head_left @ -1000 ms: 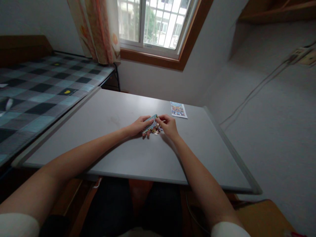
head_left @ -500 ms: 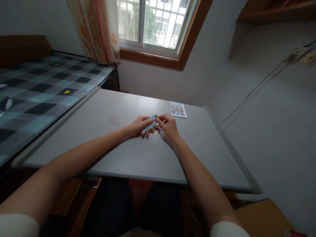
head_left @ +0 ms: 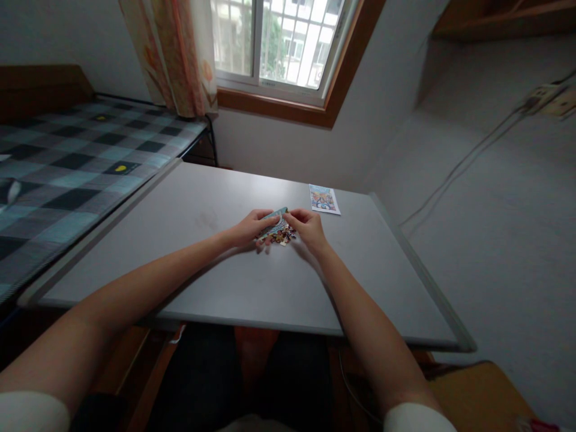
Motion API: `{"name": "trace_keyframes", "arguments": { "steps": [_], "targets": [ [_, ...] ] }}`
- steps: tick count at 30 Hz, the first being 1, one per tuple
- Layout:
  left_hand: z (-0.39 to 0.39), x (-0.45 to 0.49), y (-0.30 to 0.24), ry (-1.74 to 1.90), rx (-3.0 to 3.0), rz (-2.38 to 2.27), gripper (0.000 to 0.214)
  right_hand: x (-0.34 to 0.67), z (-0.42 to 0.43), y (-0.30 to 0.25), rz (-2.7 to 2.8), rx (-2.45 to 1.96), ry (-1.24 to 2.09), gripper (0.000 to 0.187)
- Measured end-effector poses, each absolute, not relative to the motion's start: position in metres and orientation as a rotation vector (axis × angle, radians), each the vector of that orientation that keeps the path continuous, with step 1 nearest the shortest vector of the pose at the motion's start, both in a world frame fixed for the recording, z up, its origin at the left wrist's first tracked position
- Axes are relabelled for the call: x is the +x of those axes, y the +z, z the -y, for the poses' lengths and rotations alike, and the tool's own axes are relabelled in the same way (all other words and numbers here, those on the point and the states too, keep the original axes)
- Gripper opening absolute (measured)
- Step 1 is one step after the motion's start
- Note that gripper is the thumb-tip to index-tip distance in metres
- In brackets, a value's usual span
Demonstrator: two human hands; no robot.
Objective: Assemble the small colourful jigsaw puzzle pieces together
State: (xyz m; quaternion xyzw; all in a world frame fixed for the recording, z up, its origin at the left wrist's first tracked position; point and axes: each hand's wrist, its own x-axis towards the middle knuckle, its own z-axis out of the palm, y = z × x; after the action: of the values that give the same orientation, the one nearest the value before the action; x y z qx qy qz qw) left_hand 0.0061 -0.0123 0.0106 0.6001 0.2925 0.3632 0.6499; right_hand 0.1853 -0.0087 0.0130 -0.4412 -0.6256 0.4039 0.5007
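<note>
My left hand point(head_left: 249, 229) and right hand point(head_left: 309, 228) pinch a small packet point(head_left: 275, 217) together over puzzle bits point(head_left: 283, 235). A picture card point(head_left: 324, 198) lies near on the table point(head_left: 216, 264).

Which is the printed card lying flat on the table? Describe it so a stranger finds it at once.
Start at the grey table under the window. Near its far right corner lies the printed card, apart from both hands. Unlike the loose colourful pieces between the left hand and right hand, it is one flat white-bordered rectangle.

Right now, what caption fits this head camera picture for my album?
Left hand and right hand hold a small colourful packet over puzzle pieces on a grey table.
</note>
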Motion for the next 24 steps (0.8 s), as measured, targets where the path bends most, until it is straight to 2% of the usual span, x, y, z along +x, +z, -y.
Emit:
{"name": "trace_keyframes", "arguments": {
  "steps": [6,17,20,24],
  "targets": [
    [0.012,0.0069,0.0074,0.837,1.359,-0.733,0.045,0.1877,0.0088,0.0149,1.66,-1.119,0.635,0.039],
    [0.0106,0.0069,0.0085,0.855,1.255,-0.698,0.042,0.1865,0.0071,0.0133,1.455,-1.013,1.064,0.048],
    [0.0113,0.0068,0.0115,0.826,1.174,-0.687,0.041,0.1875,0.0066,0.0117,1.469,-1.007,0.996,0.045],
    [0.0102,0.0074,0.0126,0.815,1.11,-0.693,0.04,0.1879,0.0078,0.0091,1.584,-1.053,0.724,0.033]
  ]
}}
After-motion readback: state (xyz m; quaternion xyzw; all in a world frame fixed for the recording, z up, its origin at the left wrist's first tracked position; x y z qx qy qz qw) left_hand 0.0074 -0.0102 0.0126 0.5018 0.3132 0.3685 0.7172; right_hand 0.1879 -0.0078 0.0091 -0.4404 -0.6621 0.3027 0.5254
